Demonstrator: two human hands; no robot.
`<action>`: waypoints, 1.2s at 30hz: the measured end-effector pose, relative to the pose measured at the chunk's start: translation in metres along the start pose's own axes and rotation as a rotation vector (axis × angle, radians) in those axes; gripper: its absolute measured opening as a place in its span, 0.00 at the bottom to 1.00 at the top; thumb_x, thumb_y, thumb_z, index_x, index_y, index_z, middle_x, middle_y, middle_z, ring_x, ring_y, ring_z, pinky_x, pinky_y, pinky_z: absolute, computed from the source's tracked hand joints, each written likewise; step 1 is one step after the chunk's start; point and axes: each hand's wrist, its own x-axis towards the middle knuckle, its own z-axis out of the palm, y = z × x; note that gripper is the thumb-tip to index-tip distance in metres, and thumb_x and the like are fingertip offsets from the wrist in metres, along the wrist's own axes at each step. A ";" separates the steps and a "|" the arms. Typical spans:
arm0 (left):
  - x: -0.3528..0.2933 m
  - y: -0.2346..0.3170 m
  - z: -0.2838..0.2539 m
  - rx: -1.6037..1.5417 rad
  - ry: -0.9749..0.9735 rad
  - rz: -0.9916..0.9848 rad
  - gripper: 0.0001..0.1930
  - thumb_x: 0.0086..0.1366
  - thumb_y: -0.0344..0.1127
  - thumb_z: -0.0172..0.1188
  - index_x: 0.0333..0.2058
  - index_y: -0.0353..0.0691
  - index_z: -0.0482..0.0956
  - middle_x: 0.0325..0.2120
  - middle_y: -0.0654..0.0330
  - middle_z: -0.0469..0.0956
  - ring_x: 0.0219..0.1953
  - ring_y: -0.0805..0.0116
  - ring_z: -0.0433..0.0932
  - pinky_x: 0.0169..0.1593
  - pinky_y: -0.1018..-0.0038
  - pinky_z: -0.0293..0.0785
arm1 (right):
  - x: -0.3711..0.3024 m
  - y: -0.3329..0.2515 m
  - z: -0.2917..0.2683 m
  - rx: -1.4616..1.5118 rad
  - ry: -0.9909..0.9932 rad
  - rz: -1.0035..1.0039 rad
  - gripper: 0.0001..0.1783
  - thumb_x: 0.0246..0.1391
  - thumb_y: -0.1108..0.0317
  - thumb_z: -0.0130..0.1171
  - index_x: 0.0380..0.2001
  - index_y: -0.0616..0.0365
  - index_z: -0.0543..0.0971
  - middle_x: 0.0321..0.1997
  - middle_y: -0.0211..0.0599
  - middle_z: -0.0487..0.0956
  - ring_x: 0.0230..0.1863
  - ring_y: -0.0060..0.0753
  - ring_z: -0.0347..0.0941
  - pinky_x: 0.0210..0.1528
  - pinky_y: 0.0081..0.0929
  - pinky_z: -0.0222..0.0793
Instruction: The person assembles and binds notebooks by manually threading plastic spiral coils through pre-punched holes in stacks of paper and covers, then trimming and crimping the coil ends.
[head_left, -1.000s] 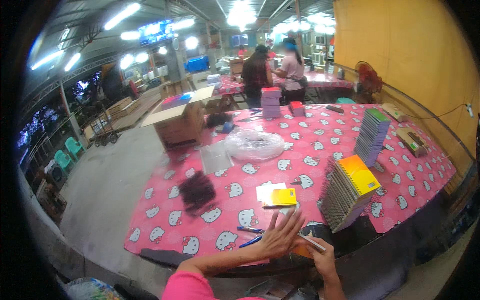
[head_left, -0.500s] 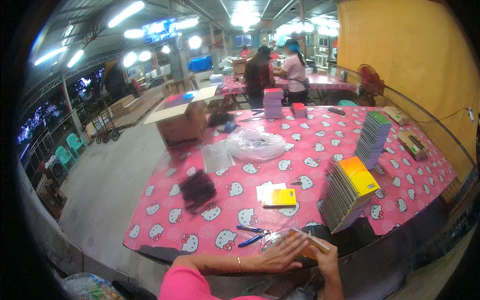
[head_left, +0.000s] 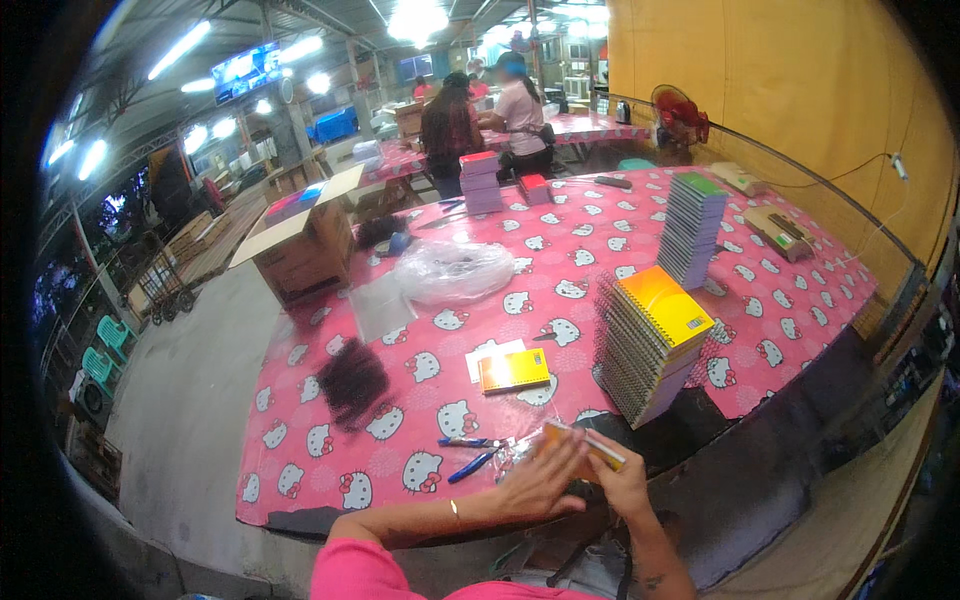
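Note:
Close to the table's near edge, my right hand (head_left: 625, 482) grips a small yellow-orange notebook (head_left: 606, 452) by its right side. My left hand (head_left: 545, 480) lies with fingers stretched flat against the notebook's other side, covering much of it. Just left of my hands are pliers with blue handles (head_left: 473, 464), their jaws beside some shiny clear material (head_left: 512, 458). Farther out, another yellow spiral notebook (head_left: 515, 371) rests partly over white paper (head_left: 483, 358). To the right rises a tall stack of yellow-covered spiral notebooks (head_left: 655, 345).
Pink patterned cloth (head_left: 450, 340) covers the table. On it are a black wiry heap (head_left: 352, 385), a clear plastic bag (head_left: 455, 272), a green-topped notebook stack (head_left: 692, 230) and red-topped stacks (head_left: 480, 183). A cardboard box (head_left: 300, 250) stands left. Two people (head_left: 515, 115) work at a farther table.
The whole view has swung to the right, so the table's things sit farther left. My left hand stays flat against the notebook and my right hand keeps its grip.

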 end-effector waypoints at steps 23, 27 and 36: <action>0.029 -0.020 0.014 -0.122 -0.115 0.021 0.27 0.61 0.42 0.64 0.57 0.39 0.71 0.45 0.56 0.76 0.49 0.58 0.73 0.58 0.55 0.60 | 0.003 0.045 -0.023 -0.040 -0.192 0.158 0.10 0.58 0.70 0.63 0.43 0.60 0.83 0.34 0.22 0.80 0.38 0.14 0.71 0.40 0.20 0.70; 0.026 0.007 0.023 0.114 -0.044 -0.060 0.33 0.66 0.56 0.54 0.60 0.38 0.67 0.62 0.46 0.65 0.67 0.50 0.61 0.70 0.48 0.40 | 0.004 0.052 -0.030 -0.049 -0.219 0.148 0.13 0.58 0.73 0.60 0.46 0.62 0.81 0.34 0.24 0.80 0.38 0.13 0.70 0.40 0.20 0.71; 0.022 0.019 0.025 0.088 -0.160 -0.129 0.42 0.70 0.62 0.43 0.69 0.32 0.51 0.71 0.46 0.47 0.74 0.52 0.42 0.70 0.44 0.32 | 0.005 0.066 -0.022 -0.023 -0.156 0.088 0.20 0.54 0.78 0.57 0.51 0.65 0.79 0.40 0.32 0.83 0.40 0.18 0.73 0.44 0.25 0.73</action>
